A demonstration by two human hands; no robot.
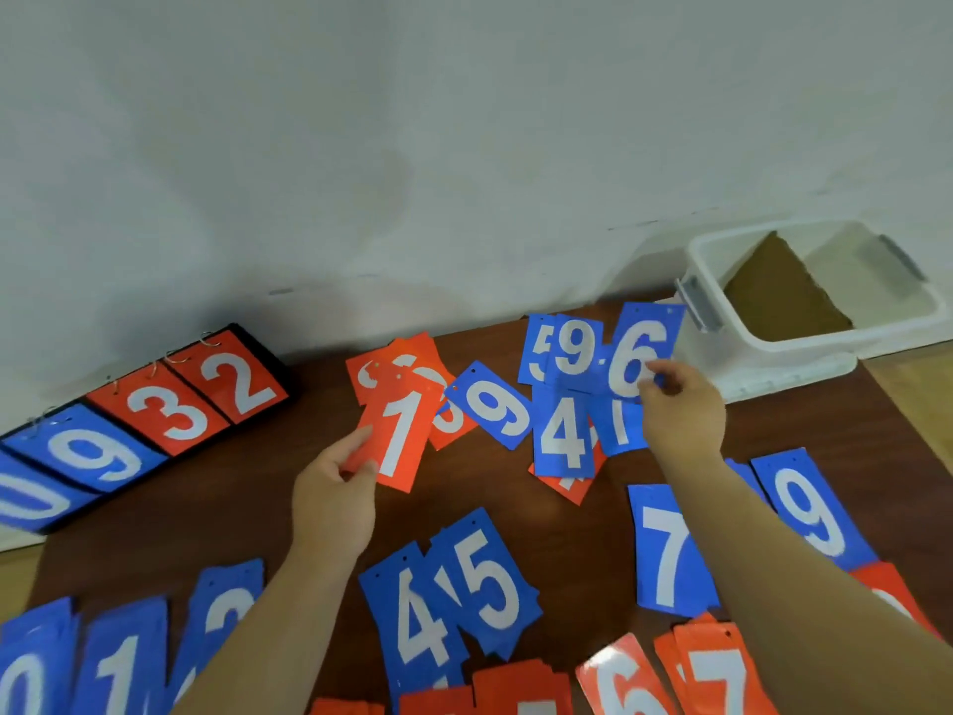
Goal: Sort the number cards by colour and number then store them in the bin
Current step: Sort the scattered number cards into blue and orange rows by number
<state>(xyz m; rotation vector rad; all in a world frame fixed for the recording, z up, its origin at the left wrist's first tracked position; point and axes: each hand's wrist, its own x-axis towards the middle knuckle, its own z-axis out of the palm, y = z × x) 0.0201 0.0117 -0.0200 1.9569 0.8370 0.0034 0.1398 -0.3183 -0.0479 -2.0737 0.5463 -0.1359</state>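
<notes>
**Beside the bin (pixel 794 356): card-drag risk**

Right hand (pixel 675 405) pinches the blue 6 card (pixel 639 353) just beside it, left hand (pixel 335 503) grips the red 1 card (pixel 394 441) farther off. Lifting that 6 could drag the overlapping blue 9 card (pixel 572 348) along.

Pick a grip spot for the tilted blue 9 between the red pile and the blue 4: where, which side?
Probably the near corner, approached from the person's side. The blue 9 lies flat and tilted; that corner rests on bare table, while its left edge overlaps a red card and the blue 4 crowds its right. Lift the corner, then pinch.
</notes>
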